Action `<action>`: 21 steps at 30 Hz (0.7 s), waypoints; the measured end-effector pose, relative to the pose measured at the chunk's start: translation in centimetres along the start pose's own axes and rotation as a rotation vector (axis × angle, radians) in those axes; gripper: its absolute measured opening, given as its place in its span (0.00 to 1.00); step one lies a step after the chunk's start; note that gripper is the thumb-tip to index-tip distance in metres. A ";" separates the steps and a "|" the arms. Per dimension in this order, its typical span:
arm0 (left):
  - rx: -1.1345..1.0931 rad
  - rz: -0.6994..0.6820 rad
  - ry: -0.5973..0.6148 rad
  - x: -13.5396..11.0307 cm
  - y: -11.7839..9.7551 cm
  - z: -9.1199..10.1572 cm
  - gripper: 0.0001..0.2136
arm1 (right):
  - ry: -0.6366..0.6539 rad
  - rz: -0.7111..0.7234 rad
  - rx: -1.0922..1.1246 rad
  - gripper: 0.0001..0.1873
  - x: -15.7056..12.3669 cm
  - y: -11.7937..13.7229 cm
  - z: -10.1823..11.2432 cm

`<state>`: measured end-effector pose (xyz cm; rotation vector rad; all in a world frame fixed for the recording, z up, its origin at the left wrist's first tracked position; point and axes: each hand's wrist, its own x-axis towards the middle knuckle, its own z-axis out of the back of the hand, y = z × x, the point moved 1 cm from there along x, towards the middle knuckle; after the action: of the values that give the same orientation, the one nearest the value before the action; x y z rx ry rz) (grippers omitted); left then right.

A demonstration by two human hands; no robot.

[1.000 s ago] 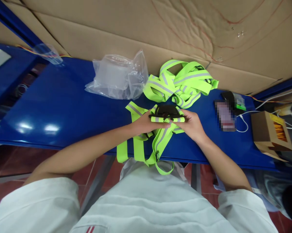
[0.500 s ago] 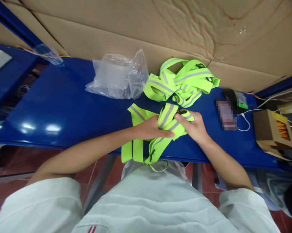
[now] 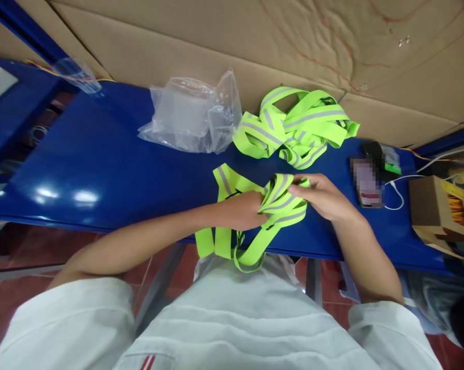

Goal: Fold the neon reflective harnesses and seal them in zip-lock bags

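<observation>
A bundle of neon yellow-green reflective strap [image 3: 284,203] with a grey stripe is gathered between my hands, above the table's front edge. My right hand [image 3: 322,195] grips its right side, thumb on top. At the bundle's left side, my left hand [image 3: 243,209] is closed on the folds, its fingertips hidden. Loose lengths of the strap pass under my left hand and hang over the edge towards my apron. Behind my hands lies a tangled heap of similar reflective straps [image 3: 307,123].
A clear plastic bag [image 3: 191,115] lies on the blue table [image 3: 112,159], left of the heap. A transparent cup [image 3: 77,77] is at the far left. To the right are a phone [image 3: 367,181], a white cable [image 3: 397,198] and an open cardboard box [image 3: 428,205]. Cardboard [image 3: 201,41] lines the back.
My left hand has turned, its thumb no longer stretched across the bundle. The folds in the bundle are rearranged, and the view has shifted slightly.
</observation>
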<state>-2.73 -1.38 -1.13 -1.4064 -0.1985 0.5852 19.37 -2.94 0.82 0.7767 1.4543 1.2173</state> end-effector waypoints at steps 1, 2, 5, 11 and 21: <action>0.066 0.012 -0.007 -0.1 0.0 0.2 0.11 | 0.030 0.021 -0.079 0.20 -0.2 0.3 0.4; 0.096 0.019 0.014 -0.3 -0.1 0.3 0.12 | 0.057 0.048 -0.162 0.20 -0.4 0.5 0.7; -0.035 0.019 0.182 -0.4 -0.2 0.7 0.15 | 0.021 0.173 -0.344 0.17 -1.0 0.8 0.9; -0.599 0.145 0.339 -0.3 0.1 0.8 0.31 | -0.266 0.481 -0.469 0.11 -1.3 0.4 -0.5; -0.248 -0.068 0.082 0.4 0.5 -1.1 0.17 | -0.347 0.600 -0.492 0.06 -1.6 0.7 -1.1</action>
<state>-2.00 -2.04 -1.88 -1.6536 -0.2597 0.4566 18.57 -4.54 1.86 1.0451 0.6023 1.6981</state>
